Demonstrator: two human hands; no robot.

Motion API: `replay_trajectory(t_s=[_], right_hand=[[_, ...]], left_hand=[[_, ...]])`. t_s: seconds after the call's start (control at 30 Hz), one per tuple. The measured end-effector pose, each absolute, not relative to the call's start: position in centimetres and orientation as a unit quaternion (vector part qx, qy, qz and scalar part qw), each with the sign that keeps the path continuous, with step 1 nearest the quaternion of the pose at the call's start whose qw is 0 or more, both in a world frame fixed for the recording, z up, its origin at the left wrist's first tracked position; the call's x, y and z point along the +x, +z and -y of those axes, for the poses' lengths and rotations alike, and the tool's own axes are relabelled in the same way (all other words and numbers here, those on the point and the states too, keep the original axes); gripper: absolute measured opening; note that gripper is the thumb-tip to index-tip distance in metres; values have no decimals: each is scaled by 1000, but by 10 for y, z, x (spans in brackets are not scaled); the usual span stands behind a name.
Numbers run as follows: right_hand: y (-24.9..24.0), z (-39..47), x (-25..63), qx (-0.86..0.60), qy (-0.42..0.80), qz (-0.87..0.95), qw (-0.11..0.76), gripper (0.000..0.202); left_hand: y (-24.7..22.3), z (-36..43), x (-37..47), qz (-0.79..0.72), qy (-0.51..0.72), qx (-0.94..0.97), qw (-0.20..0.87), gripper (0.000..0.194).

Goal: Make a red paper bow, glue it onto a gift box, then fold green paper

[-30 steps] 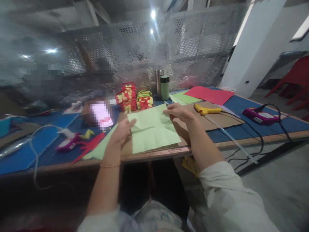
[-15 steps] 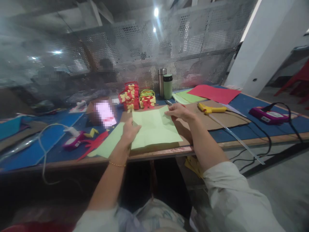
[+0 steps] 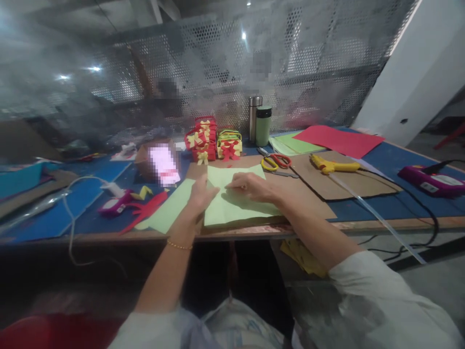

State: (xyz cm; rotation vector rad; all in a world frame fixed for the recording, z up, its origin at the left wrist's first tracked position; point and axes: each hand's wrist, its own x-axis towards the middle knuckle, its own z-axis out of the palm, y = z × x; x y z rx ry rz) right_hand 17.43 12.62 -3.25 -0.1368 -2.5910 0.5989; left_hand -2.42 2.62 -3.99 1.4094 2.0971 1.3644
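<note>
A creased light green sheet of paper (image 3: 225,213) lies at the table's front edge. My left hand (image 3: 200,198) grips its left edge, with the thumb on top. Over the middle of the sheet is my right hand (image 3: 250,186), its fingers curled in and the index fingertip at the paper; I see nothing held in it. A second light green sheet (image 3: 163,213) lies to the left, partly behind my left arm. Beyond my right hand are red-and-yellow-handled scissors (image 3: 278,161) on brown cardboard (image 3: 308,196).
Red and yellow paper baskets with bows (image 3: 203,140) stand at the back beside a green bottle (image 3: 263,127). A yellow glue gun (image 3: 334,165) with a long glue stick lies right, its cord trailing. A lit phone (image 3: 163,165) and purple power box (image 3: 115,203) are left.
My right hand has left the sheet's far right corner and moved left onto its middle. The sheet lies flatter, and the scissors now show fully. The left hand stays at the left edge.
</note>
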Motion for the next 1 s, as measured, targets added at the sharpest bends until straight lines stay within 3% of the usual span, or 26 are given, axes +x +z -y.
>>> replay_trajectory(t_s=[0.23,0.37,0.5,0.73,0.87,1.0], right_hand=[[-39,-108,168,-34,109,982,149,28],[-39,-107,167,-42,97,984,142,28],[-41,-107,167,-50,97,984,140,28],[-40,-108,165,-61,100,985,130,25],[-37,-110,168,-66,132,981,127,23],[-35,-114,171,-55,175,974,129,23]], left_hand=[[-45,-24,-25,-717,491,467,163,34],[-49,-24,-26,-713,522,430,183,33],[-47,-17,-23,-694,553,402,224,18],[-43,-7,-11,-641,550,420,332,22],[-50,-9,-12,-635,534,464,310,22],[-54,-9,-18,-659,414,599,187,25]])
